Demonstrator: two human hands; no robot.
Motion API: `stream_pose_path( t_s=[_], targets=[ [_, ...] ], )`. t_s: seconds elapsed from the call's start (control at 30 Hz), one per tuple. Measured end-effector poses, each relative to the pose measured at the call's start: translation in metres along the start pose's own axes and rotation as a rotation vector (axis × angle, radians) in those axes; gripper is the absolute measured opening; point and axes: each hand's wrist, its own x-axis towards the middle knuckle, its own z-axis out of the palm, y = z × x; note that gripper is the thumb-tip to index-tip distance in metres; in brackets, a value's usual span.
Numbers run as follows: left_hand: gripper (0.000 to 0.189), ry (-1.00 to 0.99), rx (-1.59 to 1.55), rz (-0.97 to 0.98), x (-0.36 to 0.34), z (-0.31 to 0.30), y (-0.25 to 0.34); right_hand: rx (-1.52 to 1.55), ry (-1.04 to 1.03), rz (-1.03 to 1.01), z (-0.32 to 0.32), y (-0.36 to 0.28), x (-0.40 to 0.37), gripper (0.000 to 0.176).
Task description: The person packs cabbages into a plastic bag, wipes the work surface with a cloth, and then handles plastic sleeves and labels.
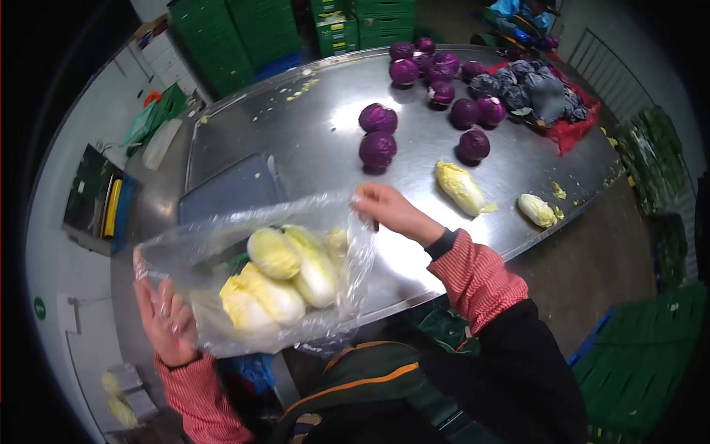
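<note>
A clear plastic bag (200, 259) stretches between my two hands, over the near left part of the steel table. Several pale yellow-green Chinese cabbages (275, 254) show through the film, on the bag's right side. My right hand (392, 211) pinches the bag's upper right corner with fingers closed. At the bag's left edge is my left hand (166, 314), its fingers spread and the film against them. Two more Chinese cabbages, one larger (460, 189) and one smaller (538, 210), lie on the table to the right of my right hand.
Several red cabbages (378, 150) stand on the steel table (310, 140), with dark wrapped heads (529, 92) on a red net at the back right. A grey lid or tray (231, 191) lies behind the bag. Green crates (384, 22) are stacked beyond the table.
</note>
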Motion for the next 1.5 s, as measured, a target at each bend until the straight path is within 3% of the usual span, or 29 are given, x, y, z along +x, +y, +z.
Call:
stream_pose_path(
  t_s=[0.03,0.1,0.13,0.17,0.23,0.27,0.3,0.37,0.47,0.5,0.57,0.7,0.77,0.87,1.03,1.13,1.27,1.4,1.5],
  targets=[
    [0.031,0.041,0.034,0.018,-0.005,0.003,0.0,-0.096,-0.1,0.005,-0.02,0.004,-0.011,0.038],
    [0.035,0.11,0.103,0.059,-0.005,0.015,-0.005,-0.652,0.158,0.011,-0.067,0.006,-0.032,0.075],
    [0.04,0.135,0.14,0.079,-0.006,0.022,-0.008,-1.075,0.44,-0.058,-0.106,0.058,-0.029,0.098],
    [0.048,0.163,0.181,0.102,-0.008,0.028,-0.011,-1.2,0.442,0.181,-0.133,0.052,-0.036,0.106],
    [0.047,0.18,0.182,0.103,-0.007,0.031,-0.019,-1.427,0.502,0.284,-0.179,0.089,-0.049,0.119],
    [0.046,0.2,0.183,0.111,-0.008,0.03,-0.022,-1.407,0.43,0.426,-0.193,0.107,-0.05,0.121],
    [0.047,0.166,0.196,0.097,-0.008,0.031,-0.026,-1.379,0.425,0.474,-0.203,0.132,-0.05,0.117],
    [0.047,0.207,0.226,0.1,-0.007,0.038,-0.034,-1.228,0.483,0.351,-0.227,0.157,-0.053,0.104],
    [0.047,0.354,0.283,0.099,-0.006,0.058,-0.043,-0.433,0.471,0.107,-0.23,0.174,-0.048,0.081],
    [0.047,0.354,0.307,0.097,-0.006,0.06,-0.045,-0.238,0.396,0.197,-0.189,0.12,-0.052,0.082],
    [0.048,0.331,0.353,0.065,-0.006,0.062,-0.047,-0.071,0.122,0.148,-0.13,0.047,-0.054,0.087],
    [0.05,0.236,0.34,0.016,-0.005,0.055,-0.042,0.373,-0.46,0.111,-0.027,-0.047,-0.059,0.098],
    [0.05,0.201,0.341,0.004,-0.008,0.054,-0.037,0.439,-0.667,0.085,0.029,-0.072,-0.051,0.1],
    [0.051,0.176,0.338,-0.003,-0.018,0.047,-0.031,0.054,-0.77,-0.114,0.097,-0.098,-0.02,0.1],
    [0.05,0.188,0.231,0.017,-0.041,0.041,-0.011,0.113,-0.524,-0.312,0.178,-0.079,0.005,0.091],
    [0.049,0.192,0.107,0.052,-0.047,0.028,0.003,-0.441,-0.443,-0.614,0.181,-0.051,-0.004,0.088],
    [0.048,0.138,-0.024,0.074,-0.046,0.016,0.006,-0.922,-0.599,-0.433,0.157,-0.031,-0.035,0.083],
    [0.046,0.154,-0.098,0.115,-0.032,0.016,0.003,-0.982,-0.567,-0.326,0.13,0.003,-0.047,0.079],
    [0.046,0.141,0.025,0.135,-0.022,0.011,-0.001,-0.944,-0.545,-0.264,0.11,0.011,-0.06,0.074]
  ],
)
